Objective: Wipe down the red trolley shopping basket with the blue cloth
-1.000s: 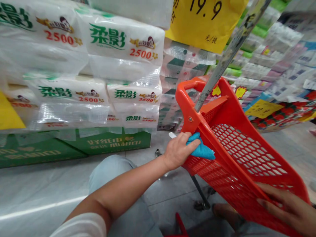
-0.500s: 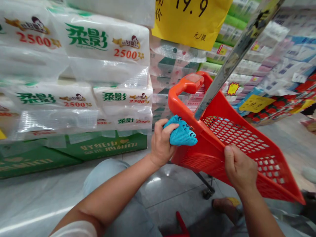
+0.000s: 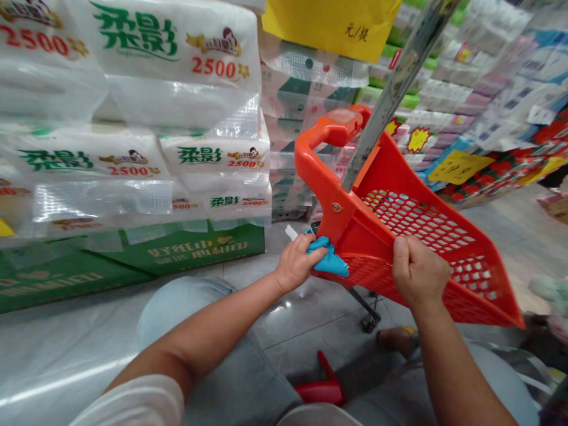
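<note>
A red plastic shopping basket [image 3: 426, 236] on wheels is tilted toward me, its grey metal pull handle [image 3: 390, 89] slanting up to the right. My left hand [image 3: 295, 263] is closed on a blue cloth [image 3: 326, 260] and presses it against the basket's lower outer corner, below the red handle hinge. My right hand [image 3: 417, 272] grips the basket's near rim, thumb on top and fingers curled under.
Stacked white tissue packs [image 3: 177, 89] rest on green cartons [image 3: 199, 251] at left. A yellow price sign [image 3: 332, 23] hangs above. More packaged goods fill shelves at right [image 3: 488, 89]. A red plastic piece [image 3: 322, 387] lies on the grey tile floor between my knees.
My left hand with the cloth has slid down from the basket's upper edge near the handle to its lower corner. My right hand stays gripped on the rim; the view shifted slightly.
</note>
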Demonstrator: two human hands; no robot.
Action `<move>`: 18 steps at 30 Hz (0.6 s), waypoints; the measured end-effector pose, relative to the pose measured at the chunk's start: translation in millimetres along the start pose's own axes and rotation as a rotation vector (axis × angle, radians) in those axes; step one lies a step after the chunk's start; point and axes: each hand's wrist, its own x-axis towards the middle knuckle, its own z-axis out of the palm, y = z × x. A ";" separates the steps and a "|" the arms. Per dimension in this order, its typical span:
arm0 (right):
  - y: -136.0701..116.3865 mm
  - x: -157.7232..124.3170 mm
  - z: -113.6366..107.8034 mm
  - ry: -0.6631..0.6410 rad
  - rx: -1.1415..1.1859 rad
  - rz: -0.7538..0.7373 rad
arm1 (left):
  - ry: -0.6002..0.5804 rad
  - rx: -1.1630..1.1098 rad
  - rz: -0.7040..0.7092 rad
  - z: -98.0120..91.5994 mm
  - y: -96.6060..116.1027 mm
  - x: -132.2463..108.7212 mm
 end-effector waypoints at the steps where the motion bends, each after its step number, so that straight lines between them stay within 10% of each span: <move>1: -1.4 -0.2 -0.1 0.004 -0.001 0.000 | -0.032 -0.021 -0.002 4.4 -1.0 -3.5; 8: 5.7 -1.2 7.5 0.054 0.006 -0.058 | -0.034 -0.005 0.000 17.7 12.8 -14.6; 18: 18.5 -0.8 3.1 0.103 0.162 -0.135 | 0.668 0.044 -0.191 -95.0 68.1 61.9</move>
